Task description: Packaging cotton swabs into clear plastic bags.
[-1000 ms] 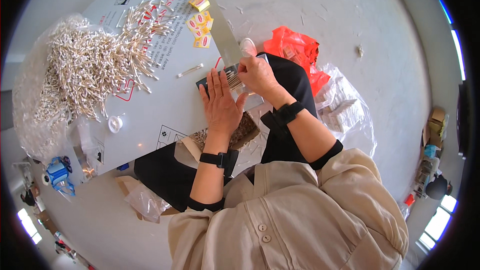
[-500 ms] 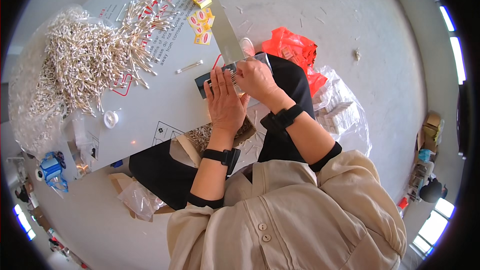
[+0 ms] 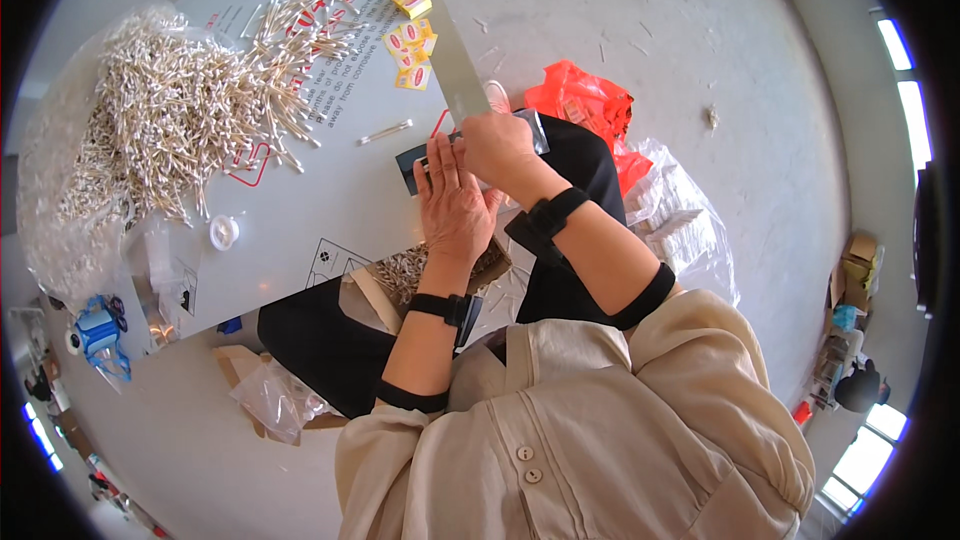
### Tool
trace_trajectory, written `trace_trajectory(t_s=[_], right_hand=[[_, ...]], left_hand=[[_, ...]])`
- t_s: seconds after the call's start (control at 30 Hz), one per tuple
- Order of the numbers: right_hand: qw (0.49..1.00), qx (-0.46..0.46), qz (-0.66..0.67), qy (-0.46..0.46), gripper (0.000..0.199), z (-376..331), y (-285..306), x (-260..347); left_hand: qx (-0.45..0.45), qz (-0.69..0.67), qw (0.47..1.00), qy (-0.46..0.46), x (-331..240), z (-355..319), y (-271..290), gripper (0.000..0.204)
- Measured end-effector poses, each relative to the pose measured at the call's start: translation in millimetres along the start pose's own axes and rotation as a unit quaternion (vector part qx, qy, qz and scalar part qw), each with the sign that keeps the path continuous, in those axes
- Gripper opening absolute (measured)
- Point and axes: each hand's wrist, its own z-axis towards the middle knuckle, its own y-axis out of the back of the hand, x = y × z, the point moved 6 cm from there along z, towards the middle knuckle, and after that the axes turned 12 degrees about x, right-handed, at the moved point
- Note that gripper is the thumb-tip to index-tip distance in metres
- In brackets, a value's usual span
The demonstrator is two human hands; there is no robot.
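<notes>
My left hand (image 3: 457, 212) lies with fingers stretched out over a dark, flat container (image 3: 408, 172) at the table's right edge. Close against it, my right hand (image 3: 500, 152) is curled closed over the container's other end; what its fingers hold is hidden. A shiny clear plastic end (image 3: 538, 132) sticks out past the right hand. On the table just left of the container lies a small bundle of cotton swabs (image 3: 386, 132). A big heap of cotton swabs (image 3: 190, 115) spills from a clear bag farther left.
Yellow paper labels (image 3: 412, 52) and a yellow stack (image 3: 411, 2) lie near the table's far right edge. A white roll (image 3: 224, 232) sits at left. Below the hands is a cardboard box (image 3: 372, 298) with swabs. Red (image 3: 580, 90) and clear bags (image 3: 700, 250) rest on the floor at right.
My right hand has shifted slightly left, closer to my left hand, and now covers the swabs that showed between them. The left hand has stayed nearly in place.
</notes>
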Motion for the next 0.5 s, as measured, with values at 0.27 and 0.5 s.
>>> trace_trajectory(t_s=[0.27, 0.5], right_hand=[[0.980, -0.020, 0.196, -0.020, 0.023, -2, -1, -41], [0.999, 0.001, 0.053, -0.006, 0.017, -12, 1, 1]], left_hand=[[-0.009, -0.006, 1.000, -0.001, 0, 0, 4, 0.081], [0.015, 0.009, 1.000, 0.002, 2, -1, 0, 0.082]])
